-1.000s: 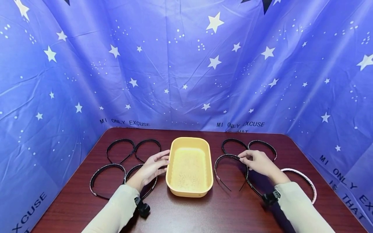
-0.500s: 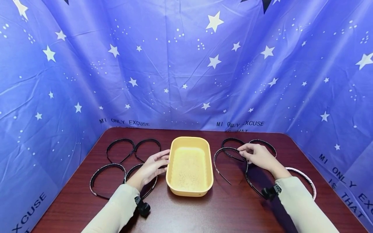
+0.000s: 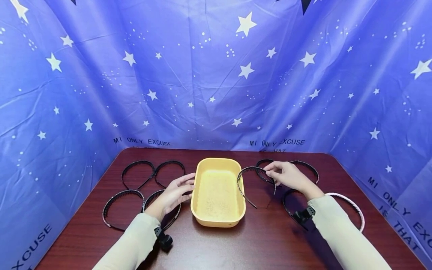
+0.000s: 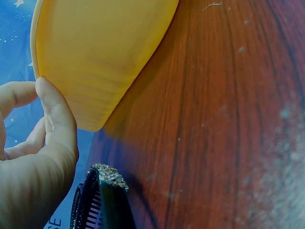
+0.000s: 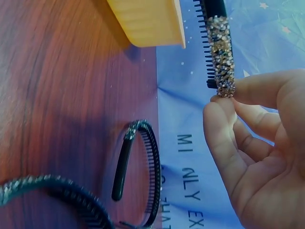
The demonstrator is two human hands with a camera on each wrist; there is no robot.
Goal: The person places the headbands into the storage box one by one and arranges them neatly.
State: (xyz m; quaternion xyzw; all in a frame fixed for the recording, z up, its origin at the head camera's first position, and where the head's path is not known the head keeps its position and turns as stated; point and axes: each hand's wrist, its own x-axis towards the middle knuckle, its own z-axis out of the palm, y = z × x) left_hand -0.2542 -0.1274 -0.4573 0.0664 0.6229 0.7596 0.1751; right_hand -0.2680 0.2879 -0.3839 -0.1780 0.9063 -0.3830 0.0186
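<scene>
My right hand (image 3: 288, 175) pinches a black toothed headband (image 3: 251, 169) with a glittery covering between thumb and fingertips. In the head view it hangs above the table, its left side overlapping the right rim of the yellow tray (image 3: 218, 224). The right wrist view shows the glittery end (image 5: 222, 57) at my fingertips. With spread fingers, my left hand (image 3: 171, 197) touches the tray's left outer side near the rim. Beneath my left wrist lies another glittery headband (image 4: 109, 176), partly hidden by the hand and forearm. The tray's bare inside is visible.
Several dark headbands lie at the left, among them one headband (image 3: 124, 192) in front. Behind my right hand lies a dark headband (image 3: 305, 164), and a pale twisted headband (image 3: 352, 204) sits beyond the right forearm. A starry blue cloth (image 3: 216, 75) surrounds the table (image 3: 209, 247).
My right hand has lifted the black headband and carried it left towards the tray. The left hand has kept its place at the tray's side.
</scene>
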